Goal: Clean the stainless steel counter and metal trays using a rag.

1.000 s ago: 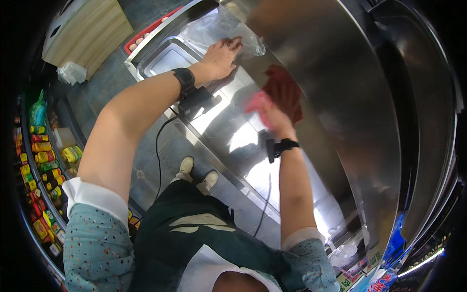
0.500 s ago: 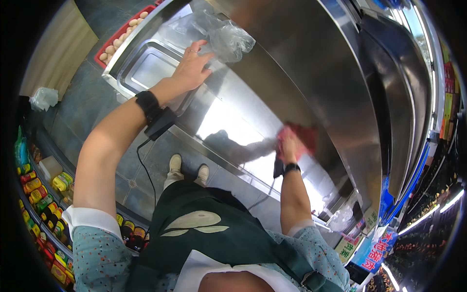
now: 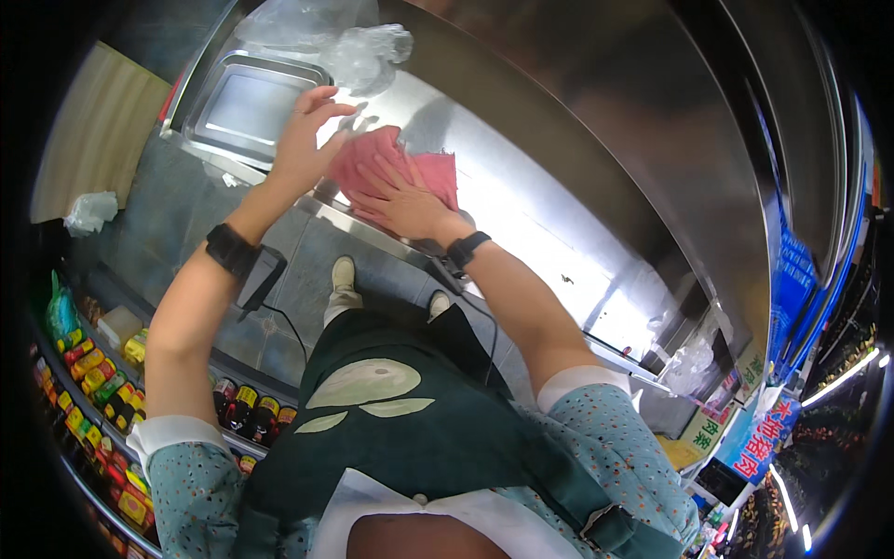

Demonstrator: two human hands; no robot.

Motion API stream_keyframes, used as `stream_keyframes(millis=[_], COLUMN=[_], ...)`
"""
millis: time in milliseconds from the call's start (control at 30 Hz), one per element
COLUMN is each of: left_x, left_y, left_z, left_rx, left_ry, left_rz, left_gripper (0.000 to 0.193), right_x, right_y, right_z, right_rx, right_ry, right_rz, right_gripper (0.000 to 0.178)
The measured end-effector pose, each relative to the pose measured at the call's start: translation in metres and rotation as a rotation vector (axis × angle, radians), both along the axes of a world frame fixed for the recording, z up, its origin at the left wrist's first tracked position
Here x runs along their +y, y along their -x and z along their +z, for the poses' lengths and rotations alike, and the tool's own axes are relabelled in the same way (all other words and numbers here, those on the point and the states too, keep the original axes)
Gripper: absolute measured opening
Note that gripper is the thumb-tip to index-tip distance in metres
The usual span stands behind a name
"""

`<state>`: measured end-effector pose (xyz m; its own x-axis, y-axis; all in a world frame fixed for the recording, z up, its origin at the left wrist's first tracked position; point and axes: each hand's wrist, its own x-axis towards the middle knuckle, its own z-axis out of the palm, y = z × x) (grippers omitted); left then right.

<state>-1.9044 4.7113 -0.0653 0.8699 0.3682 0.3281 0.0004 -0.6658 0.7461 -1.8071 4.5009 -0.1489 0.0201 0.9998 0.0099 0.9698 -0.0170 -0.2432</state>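
Right hand pressed flat, fingers spread, on a red cloth lying on the steel surface; nothing gripped, only the palm bearing down on the fabric. Left hand just beside it at the cloth's left edge, fingers loosely curled and part open, thumb and fingertips at the fabric, possibly pinching a fold, though hard to tell from this angle. Black bands on both wrists, with a small black box and a thin cable hanging by the left one.

Just beyond the left hand, a crumpled clear plastic bag on the surface, apart from the cloth. To its left, a shallow steel tray set into the same surface, near the left hand but not touching. Bright glare across the metal to the right of the cloth.

Below, a dark green apron over a speckled blue shirt, light shoes on a grey tiled floor. Along the left rim, shelves of coloured bottles and packets; a white crumpled bag on the floor further up.
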Motion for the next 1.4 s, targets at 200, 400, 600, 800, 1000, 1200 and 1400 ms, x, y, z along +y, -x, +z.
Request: stream_keyframes(millis=[200,400,600,800,1000,1200,1400], left_x=[-0.05,-0.149,-0.229,-0.25,-0.244,-0.243,-0.223], left_y=[0.096,0.203,0.249,0.281,0.335,0.383,0.354], left_z=[0.023,0.004,-0.003,-0.017,-0.01,-0.022,-0.02], left_rx=[0.082,0.228,0.259,0.269,0.279,0.308,0.261], left_ry=[-0.019,0.173,0.434,0.592,0.542,0.601,0.733], left_rz=[0.222,0.531,0.604,0.684,0.805,0.923,0.828], left_gripper=[0.031,0.03,0.028,0.027,0.027,0.028,0.027], right_x=[-0.188,-0.412,-0.442,-0.214,-0.038,0.082,-0.01], right_y=[-0.034,-0.073,-0.119,-0.068,-0.047,0.007,0.002], right_z=[0.012,0.024,0.043,0.069,-0.014,-0.013,0.025], right_rx=[-0.12,-0.108,0.309,0.629,0.392,0.586,0.628], right_ry=[0.079,0.344,0.03,-0.291,-0.35,-0.081,0.134], right_rz=[0.034,-0.103,-0.459,-0.195,-0.139,0.184,0.164], right_gripper=[0.047,0.042,0.047,0.051,0.046,0.038,0.035])
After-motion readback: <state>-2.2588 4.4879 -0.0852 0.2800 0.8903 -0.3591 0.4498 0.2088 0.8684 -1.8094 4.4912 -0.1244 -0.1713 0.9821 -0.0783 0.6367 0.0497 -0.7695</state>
